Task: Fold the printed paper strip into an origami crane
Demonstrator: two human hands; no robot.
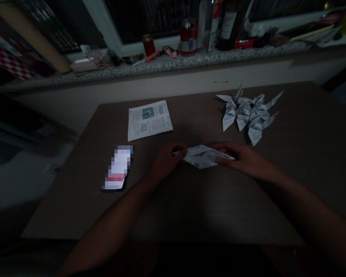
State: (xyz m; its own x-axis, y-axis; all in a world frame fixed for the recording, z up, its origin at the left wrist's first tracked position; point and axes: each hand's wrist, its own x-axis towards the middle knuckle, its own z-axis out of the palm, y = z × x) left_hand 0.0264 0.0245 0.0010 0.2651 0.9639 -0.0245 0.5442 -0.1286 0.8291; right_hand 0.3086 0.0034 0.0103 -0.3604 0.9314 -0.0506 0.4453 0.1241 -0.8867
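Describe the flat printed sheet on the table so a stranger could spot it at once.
On the brown table, look at the far side, left of centre, beyond the left hand and right hand, which hold a half-folded paper. The printed sheet lies there, flat. Unlike that paper and the pile of folded cranes to its right, it is unfolded.

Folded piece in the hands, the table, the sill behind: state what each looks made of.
The folded piece: thin printed paper, matte; sharp creases and lines of print show. The table: wood or wood-look laminate, matte; fine straight grain streaks. The sill: speckled stone, granite-like, though the dim light leaves its finish open.
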